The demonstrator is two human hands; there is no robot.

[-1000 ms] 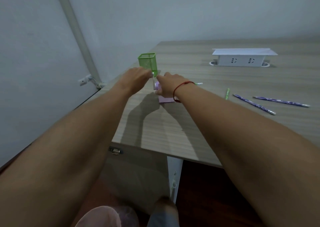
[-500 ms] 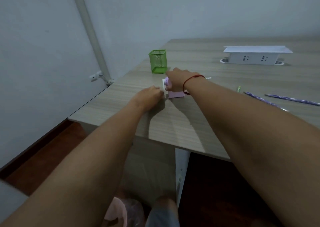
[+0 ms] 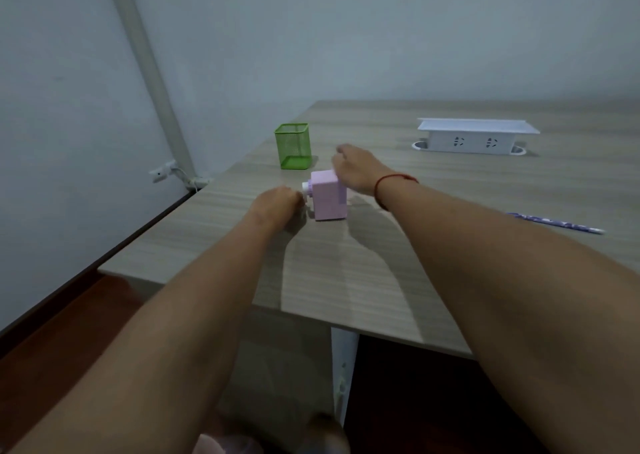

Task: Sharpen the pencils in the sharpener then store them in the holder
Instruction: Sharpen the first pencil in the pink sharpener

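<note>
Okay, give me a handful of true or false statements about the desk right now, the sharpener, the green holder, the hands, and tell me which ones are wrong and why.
1. The green mesh holder stands upright beyond the pink sharpener. True.
2. The right hand wears a red string at the wrist. True.
3. The holder is packed with pencils. False: no pencil sticks out above its rim.
4. The left hand is at the sharpener's left end, by its white knob. True.
5. The white socket box sits on the floor. False: it sits on the desk, far right.
6. A purple pencil stands in the holder. False: it lies on the desk to the right.
</note>
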